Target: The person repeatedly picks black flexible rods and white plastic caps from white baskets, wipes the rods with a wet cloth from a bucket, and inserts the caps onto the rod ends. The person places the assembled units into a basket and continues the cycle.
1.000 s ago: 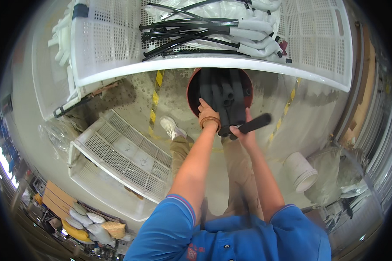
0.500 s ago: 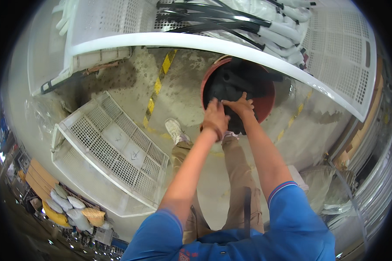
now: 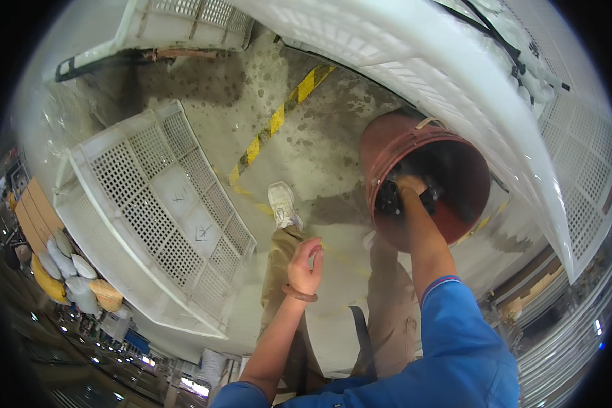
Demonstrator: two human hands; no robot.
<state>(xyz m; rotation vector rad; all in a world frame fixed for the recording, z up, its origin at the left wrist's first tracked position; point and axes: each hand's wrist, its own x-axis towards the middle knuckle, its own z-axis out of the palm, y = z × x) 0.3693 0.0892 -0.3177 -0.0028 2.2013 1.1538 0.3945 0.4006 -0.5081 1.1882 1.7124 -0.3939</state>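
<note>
My right hand (image 3: 409, 185) reaches into a dark red bucket (image 3: 381, 145) and touches dark pieces. Its fingers are hidden among them, so its grip does not show. Black pieces (image 3: 388, 198) lie to the left of that hand, and more dark material sits just right of it; their exact kind is too dim to make out. The bucket leans, its mouth toward the lower right. My left hand (image 3: 306, 266), with a brown bracelet (image 3: 299, 294) on the wrist, hovers over my left leg, fingers loosely bent and apart, holding nothing.
A white perforated crate (image 3: 158, 221) stands tilted on the left. Another large white crate (image 3: 415, 58) overhangs the bucket's far side, with black rods (image 3: 484, 26) in it. Yellow-black tape (image 3: 277, 119) crosses the floor. Several sacks (image 3: 81, 294) lie far left.
My left hand has left the bucket and drawn back toward me. My right hand has gone deeper inside. The bucket now leans, with fewer black pieces showing; the view has shifted.
</note>
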